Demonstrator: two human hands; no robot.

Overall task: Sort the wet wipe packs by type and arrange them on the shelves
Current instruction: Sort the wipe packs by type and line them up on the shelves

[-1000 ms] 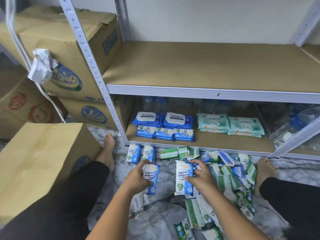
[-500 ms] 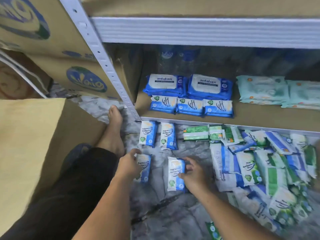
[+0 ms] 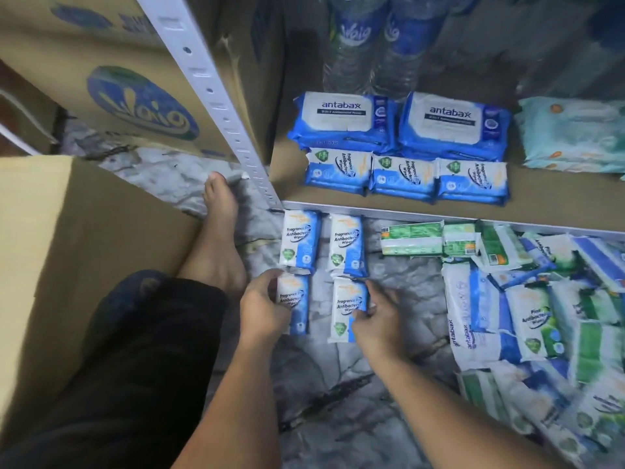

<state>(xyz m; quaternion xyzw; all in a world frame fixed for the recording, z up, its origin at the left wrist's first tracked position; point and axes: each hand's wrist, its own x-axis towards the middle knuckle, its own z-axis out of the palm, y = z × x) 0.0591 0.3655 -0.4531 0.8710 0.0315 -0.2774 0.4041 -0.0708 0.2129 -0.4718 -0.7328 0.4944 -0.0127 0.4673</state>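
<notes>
Left hand (image 3: 262, 311): forearm stretched forward, fingers curled round the edge of a wipe pack (image 3: 298, 311).
Right hand (image 3: 380, 321): just beside it, thumb and fingers pinching a second wipe pack (image 3: 345, 309).

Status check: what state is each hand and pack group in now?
left hand: grips near-left blue pack, on floor.
right hand: grips near-right blue pack, on floor.
two far blue packs: flat on floor, untouched.
antabax packs: flat on shelf.
shelf row of blue packs: side by side.
mixed pile: unsorted on floor.

Marbled floor (image 3: 338, 384), loose wipe packs (image 3: 534, 316), shelf board (image 3: 558, 192), stacked packs (image 3: 402, 179)
</notes>
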